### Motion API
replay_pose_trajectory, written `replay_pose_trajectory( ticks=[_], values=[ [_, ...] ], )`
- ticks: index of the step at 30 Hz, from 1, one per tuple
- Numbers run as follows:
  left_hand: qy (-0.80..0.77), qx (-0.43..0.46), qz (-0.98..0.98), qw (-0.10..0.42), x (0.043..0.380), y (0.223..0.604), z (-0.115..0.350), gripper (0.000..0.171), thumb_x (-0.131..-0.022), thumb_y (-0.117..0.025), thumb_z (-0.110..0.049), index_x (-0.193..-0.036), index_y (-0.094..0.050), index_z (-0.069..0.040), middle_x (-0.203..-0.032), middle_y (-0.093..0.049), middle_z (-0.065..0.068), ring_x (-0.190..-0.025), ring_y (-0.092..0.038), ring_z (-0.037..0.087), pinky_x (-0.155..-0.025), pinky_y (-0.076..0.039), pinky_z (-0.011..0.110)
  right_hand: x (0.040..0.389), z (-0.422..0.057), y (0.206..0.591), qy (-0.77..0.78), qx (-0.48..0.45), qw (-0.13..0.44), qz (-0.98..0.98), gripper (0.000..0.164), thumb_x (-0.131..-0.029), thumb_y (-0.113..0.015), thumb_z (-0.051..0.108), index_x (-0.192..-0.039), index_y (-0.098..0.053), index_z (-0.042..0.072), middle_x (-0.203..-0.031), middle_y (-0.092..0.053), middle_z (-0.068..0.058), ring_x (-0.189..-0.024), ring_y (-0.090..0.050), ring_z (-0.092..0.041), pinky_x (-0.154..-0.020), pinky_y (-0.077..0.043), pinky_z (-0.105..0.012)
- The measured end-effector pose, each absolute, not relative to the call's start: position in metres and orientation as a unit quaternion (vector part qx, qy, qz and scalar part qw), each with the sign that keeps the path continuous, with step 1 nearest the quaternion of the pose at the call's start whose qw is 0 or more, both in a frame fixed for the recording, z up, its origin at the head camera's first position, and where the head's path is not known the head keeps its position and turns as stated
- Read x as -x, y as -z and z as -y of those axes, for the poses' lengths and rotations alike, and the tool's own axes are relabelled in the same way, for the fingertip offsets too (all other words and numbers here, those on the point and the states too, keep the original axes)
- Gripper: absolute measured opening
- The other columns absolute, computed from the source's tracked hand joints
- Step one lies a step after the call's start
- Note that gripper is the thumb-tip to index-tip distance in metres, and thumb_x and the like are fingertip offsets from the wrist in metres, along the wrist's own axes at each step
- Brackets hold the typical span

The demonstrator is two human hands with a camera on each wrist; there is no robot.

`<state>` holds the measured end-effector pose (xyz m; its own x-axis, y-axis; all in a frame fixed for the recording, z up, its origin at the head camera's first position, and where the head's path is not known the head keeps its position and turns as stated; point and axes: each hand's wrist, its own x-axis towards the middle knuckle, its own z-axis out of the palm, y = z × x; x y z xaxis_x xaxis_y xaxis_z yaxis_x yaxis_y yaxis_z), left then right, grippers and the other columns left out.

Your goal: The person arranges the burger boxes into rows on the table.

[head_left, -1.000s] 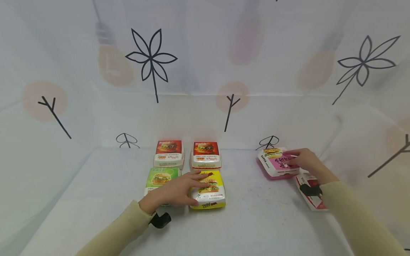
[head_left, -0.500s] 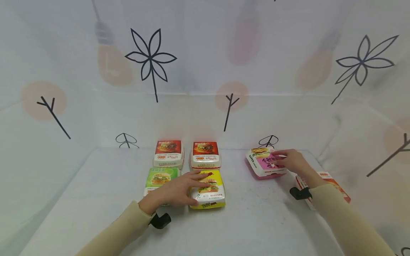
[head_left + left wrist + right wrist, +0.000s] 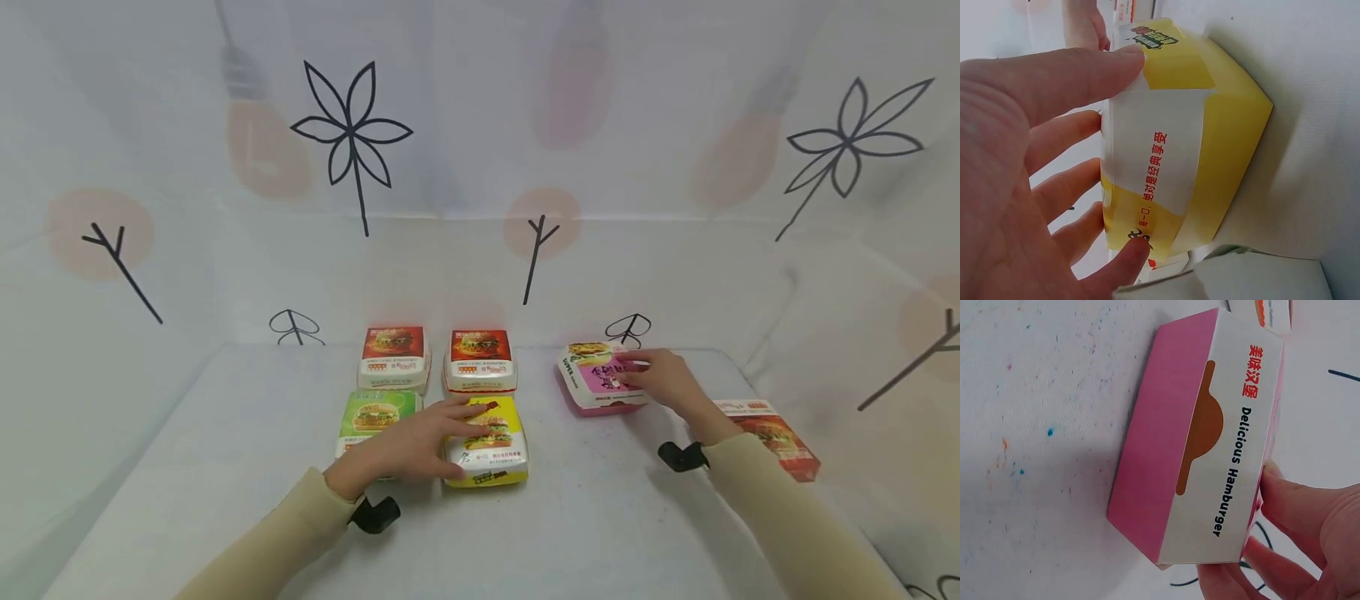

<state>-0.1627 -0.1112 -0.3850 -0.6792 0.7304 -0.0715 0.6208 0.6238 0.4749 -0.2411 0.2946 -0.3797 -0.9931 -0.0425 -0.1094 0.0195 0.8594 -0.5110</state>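
Note:
Several cardboard burger boxes stand in the head view. My left hand (image 3: pixel 412 442) rests on the yellow burger box (image 3: pixel 498 454) from its left, fingers spread over the lid and thumb at the near left corner. The left wrist view shows the thumb and one finger touching the side of this yellow burger box (image 3: pixel 1154 150). To the right, my right hand (image 3: pixel 662 379) grips the pink burger box (image 3: pixel 588 375) at its right edge. In the right wrist view the pink burger box (image 3: pixel 1166 425) has thumb and fingers about one end; whether it touches the table is unclear.
Two red burger boxes (image 3: pixel 393 354) stand at the back, side by side. The green burger box (image 3: pixel 360 417) sits left of the yellow one, partly under my left wrist. Another red-and-white box (image 3: pixel 776 437) lies at the right, partly behind my right arm. A printed cloth (image 3: pixel 450 267) rises behind.
My right hand has carried the pink burger box leftward, uncovering more of the red-and-white box at the right. The left hand and the yellow burger box stay in place.

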Motion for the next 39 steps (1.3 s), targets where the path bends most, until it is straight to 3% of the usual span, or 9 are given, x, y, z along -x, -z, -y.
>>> replay_pose_trajectory(
  ticks=[18,25,39],
  values=[
    [-0.212,-0.384,-0.889,0.133,0.163,0.38,0.112,0.066,-0.086,-0.078,-0.03,-0.147,-0.052,-0.028,-0.161,-0.031,-0.008,-0.148,-0.022,0.021,-0.113,-0.033,0.047,0.239,-0.276,0.387,0.284,-0.008,0.045,-0.958,0.059,-0.094,-0.068,0.036,-0.141,-0.054,0.003,-0.133,-0.054,-0.031,-0.12,-0.049,-0.046,-0.088,-0.053,-0.048],
    [-0.223,-0.383,-0.886,0.135,0.164,0.377,0.114,0.065,-0.085,-0.08,-0.028,-0.144,-0.055,-0.026,-0.16,-0.033,-0.006,-0.147,-0.025,0.02,-0.112,-0.034,0.046,0.238,-0.276,0.386,0.277,-0.006,0.044,-0.96,0.06,-0.094,-0.068,0.037,-0.142,-0.054,0.002,-0.132,-0.054,-0.031,-0.12,-0.049,-0.047,-0.087,-0.053,-0.049],
    [-0.24,-0.372,-0.887,0.132,0.168,0.373,0.114,0.069,-0.082,-0.083,-0.033,-0.144,-0.054,-0.033,-0.161,-0.03,-0.006,-0.146,-0.026,0.022,-0.112,-0.035,0.049,0.237,-0.275,0.384,0.268,-0.01,0.041,-0.962,0.059,-0.095,-0.068,0.035,-0.142,-0.053,0.002,-0.133,-0.054,-0.032,-0.121,-0.048,-0.048,-0.088,-0.053,-0.05]
  ],
)
